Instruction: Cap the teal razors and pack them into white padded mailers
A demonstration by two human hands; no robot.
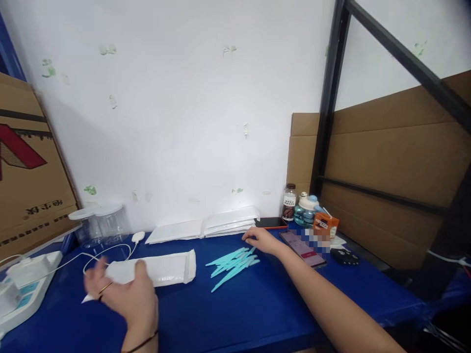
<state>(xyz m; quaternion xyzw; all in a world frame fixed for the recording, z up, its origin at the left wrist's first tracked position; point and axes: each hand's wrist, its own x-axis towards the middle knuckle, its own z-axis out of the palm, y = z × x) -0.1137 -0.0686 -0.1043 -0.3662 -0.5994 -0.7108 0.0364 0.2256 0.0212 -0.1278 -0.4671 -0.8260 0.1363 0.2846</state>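
Observation:
My left hand (123,290) rests on the near end of a white padded envelope (165,268) lying on the blue table (250,314), thumb on top and fingers spread over its left part. My right hand (260,239) reaches forward with fingers stretched flat on the table, just beyond a pile of several light blue plastic sticks (232,265) and close to the stacks of white envelopes (206,227) by the wall. It holds nothing.
Two clear plastic jars (98,226) and a white device with a cable (25,284) stand at the left. A phone (302,247), a small bottle (289,202), a blue-lidded jar (306,210) and an orange box (325,226) sit at the right. Cardboard and a black metal frame (327,108) bound the right.

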